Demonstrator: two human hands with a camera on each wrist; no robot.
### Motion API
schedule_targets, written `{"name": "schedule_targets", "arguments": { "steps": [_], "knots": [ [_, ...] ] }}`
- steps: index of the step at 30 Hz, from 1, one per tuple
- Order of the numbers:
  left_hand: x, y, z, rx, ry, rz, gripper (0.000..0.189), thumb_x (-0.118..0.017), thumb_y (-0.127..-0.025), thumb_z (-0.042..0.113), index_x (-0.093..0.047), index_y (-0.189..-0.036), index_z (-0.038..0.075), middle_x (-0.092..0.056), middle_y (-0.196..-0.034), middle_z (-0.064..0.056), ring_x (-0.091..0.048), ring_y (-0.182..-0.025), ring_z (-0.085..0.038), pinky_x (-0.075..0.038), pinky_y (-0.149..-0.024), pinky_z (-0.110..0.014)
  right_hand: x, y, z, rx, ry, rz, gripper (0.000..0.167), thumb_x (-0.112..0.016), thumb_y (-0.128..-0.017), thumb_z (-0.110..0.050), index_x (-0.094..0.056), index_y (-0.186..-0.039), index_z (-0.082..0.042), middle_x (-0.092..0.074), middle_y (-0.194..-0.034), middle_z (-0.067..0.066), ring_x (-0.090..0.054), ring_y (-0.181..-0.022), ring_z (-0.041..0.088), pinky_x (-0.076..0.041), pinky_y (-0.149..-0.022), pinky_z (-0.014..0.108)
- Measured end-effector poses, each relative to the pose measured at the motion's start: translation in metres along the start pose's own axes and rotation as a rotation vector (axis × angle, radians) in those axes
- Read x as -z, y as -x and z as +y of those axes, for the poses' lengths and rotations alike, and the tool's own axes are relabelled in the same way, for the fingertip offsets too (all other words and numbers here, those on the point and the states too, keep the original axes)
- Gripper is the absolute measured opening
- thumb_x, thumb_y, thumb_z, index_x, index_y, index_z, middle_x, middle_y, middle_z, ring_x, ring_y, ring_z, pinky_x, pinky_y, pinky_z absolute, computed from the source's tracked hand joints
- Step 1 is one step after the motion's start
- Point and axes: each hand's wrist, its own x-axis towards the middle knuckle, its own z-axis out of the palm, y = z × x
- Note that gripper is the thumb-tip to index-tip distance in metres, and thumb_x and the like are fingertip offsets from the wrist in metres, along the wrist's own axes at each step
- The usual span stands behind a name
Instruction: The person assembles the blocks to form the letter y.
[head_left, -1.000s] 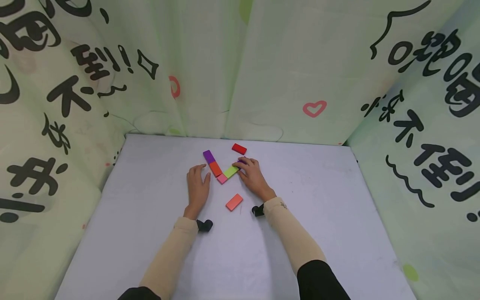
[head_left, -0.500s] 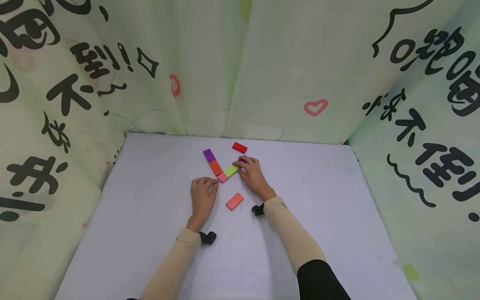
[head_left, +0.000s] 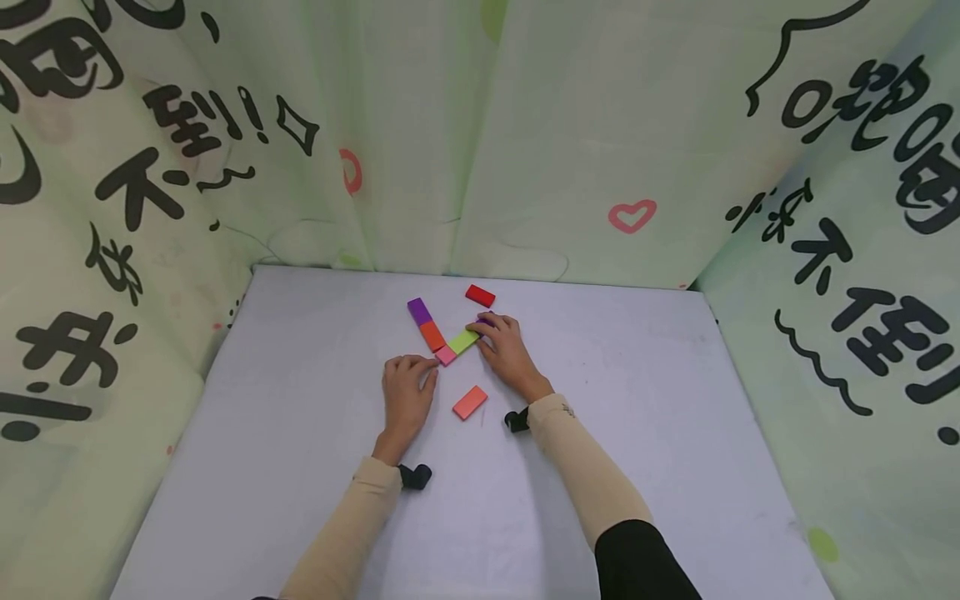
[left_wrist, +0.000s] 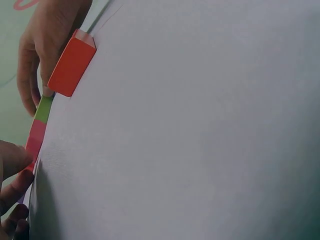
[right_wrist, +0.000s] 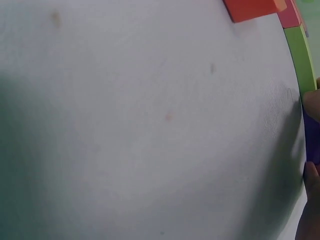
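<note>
Small coloured wooden blocks form a V on the table. A purple block [head_left: 419, 311] and an orange-red block [head_left: 432, 336] make its left arm, a pink block [head_left: 446, 355] the bottom corner. From there a green block [head_left: 462, 341] leads up right to a dark purple block [right_wrist: 312, 135]. My left hand [head_left: 406, 397] has its fingertips at the pink block's left end, thumb and index finger close together. My right hand [head_left: 507, 354] pinches the dark purple block between thumb and fingers, largely hiding it in the head view.
A loose orange block [head_left: 470, 402] lies between my forearms, and a red block [head_left: 480, 296] rests beyond my right hand. Printed curtains [head_left: 555, 150] stand behind the white table [head_left: 637, 433] and along both sides. Each wrist wears a black camera mount.
My left hand has moved from beside the orange-red block down and right to the pink block's end, then held there. My right hand has stayed in place. The blocks look unmoved.
</note>
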Motion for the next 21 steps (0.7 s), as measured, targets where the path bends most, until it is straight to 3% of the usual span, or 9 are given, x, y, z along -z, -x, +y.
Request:
{"name": "schedule_targets", "arguments": {
  "steps": [9, 16, 21],
  "knots": [
    [0.002, 0.022, 0.006, -0.028, -0.052, -0.044, 0.022, -0.074, -0.098, 0.02, -0.074, -0.118, 0.01, -0.071, -0.118, -0.009, -0.055, -0.124, -0.032, -0.045, -0.104, -0.05, 0.0, 0.001, -0.001, 0.004, -0.011, -0.005, 0.036, -0.062, -0.105, -0.019, -0.064, -0.141, -0.025, -0.045, -0.162, 0.004, -0.031, -0.151, 0.036, -0.041, -0.121, 0.052],
    [0.005, 0.036, 0.018, -0.113, -0.254, -0.144, 0.048, -0.076, -0.094, 0.041, -0.066, -0.13, 0.012, -0.063, -0.131, -0.013, -0.051, -0.128, -0.035, -0.047, -0.102, -0.055, -0.001, 0.0, 0.003, 0.018, 0.004, 0.009, 0.035, -0.062, -0.106, -0.021, -0.065, -0.141, -0.025, -0.047, -0.16, 0.005, -0.033, -0.15, 0.036, -0.041, -0.121, 0.054],
    [0.004, 0.044, 0.028, -0.141, -0.334, -0.181, 0.055, -0.077, -0.091, 0.047, -0.065, -0.131, 0.011, -0.061, -0.132, -0.015, -0.05, -0.131, -0.037, -0.045, -0.104, -0.059, -0.001, 0.0, 0.003, 0.007, -0.012, 0.003, 0.035, -0.061, -0.106, -0.022, -0.064, -0.141, -0.025, -0.046, -0.161, 0.005, -0.032, -0.15, 0.036, -0.039, -0.122, 0.054]
  ]
}}
